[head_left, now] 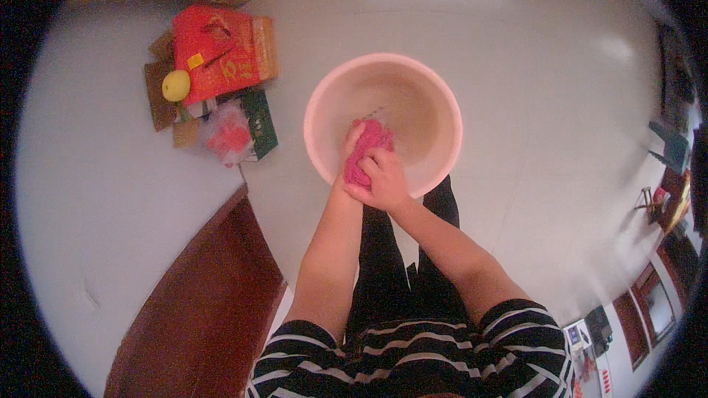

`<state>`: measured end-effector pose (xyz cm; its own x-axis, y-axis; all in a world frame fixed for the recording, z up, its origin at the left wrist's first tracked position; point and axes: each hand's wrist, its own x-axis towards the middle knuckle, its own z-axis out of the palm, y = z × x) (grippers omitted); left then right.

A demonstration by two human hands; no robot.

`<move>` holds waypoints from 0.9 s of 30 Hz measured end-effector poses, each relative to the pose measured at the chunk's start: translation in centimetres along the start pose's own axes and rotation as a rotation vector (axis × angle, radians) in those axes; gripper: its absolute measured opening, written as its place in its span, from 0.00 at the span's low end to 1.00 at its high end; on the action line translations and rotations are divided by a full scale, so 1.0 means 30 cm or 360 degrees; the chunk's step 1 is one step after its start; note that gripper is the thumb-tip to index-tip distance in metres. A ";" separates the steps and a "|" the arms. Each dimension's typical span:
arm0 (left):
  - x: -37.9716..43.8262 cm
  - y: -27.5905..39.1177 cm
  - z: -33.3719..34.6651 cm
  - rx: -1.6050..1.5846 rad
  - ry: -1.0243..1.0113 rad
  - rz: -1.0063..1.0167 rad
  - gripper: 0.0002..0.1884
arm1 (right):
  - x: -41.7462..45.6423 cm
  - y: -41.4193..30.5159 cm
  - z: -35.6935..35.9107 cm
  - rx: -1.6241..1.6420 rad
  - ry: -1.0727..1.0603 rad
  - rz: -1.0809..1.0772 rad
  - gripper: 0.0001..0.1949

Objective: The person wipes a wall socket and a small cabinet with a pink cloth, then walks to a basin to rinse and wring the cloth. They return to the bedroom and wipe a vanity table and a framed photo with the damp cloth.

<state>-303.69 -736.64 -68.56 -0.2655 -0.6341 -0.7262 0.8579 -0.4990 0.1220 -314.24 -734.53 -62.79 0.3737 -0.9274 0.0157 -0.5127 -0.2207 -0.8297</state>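
A bunched pink cloth (365, 157) lies between my hands over the near left part of a round pink basin (454, 127). My left hand (352, 143) supports the cloth from its left side and from below, with the thumb showing at its edge. From the right, my right hand (383, 177) presses on the cloth with curled fingers, its thumb lying across my left wrist. The basin stands in front of my legs and appears to hold some cloudy water (412, 116).
At the left by the wall stand cardboard boxes (157, 97), a red bag (221, 55), a round yellow fruit (176, 86) and a plastic bag with red contents (228, 135). A brown door panel (204, 298) is at lower left. Furniture lines the far right.
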 end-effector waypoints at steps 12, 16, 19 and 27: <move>-0.016 -0.035 0.139 0.0541 0.0540 0.0698 0.12 | 0.170 0.241 -0.117 -0.0094 -0.0059 0.1112 0.22; 0.020 0.013 0.086 0.1412 0.1121 0.1042 0.20 | 0.114 0.290 -0.131 -0.0462 0.0198 0.0724 0.31; 0.024 0.010 0.065 0.2649 0.1293 0.1233 0.28 | 0.077 0.241 -0.149 -0.0811 0.0039 0.0476 0.37; 0.084 -0.045 0.040 0.3451 0.0985 0.1110 0.34 | 0.103 0.314 -0.088 -0.0952 -0.0269 0.0417 0.35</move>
<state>-306.05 -738.26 -69.73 0.2144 -0.9393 -0.2677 -0.9053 -0.2940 0.3067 -319.96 -740.26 -69.10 0.2696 -0.9239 -0.2716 -0.9245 -0.1694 -0.3415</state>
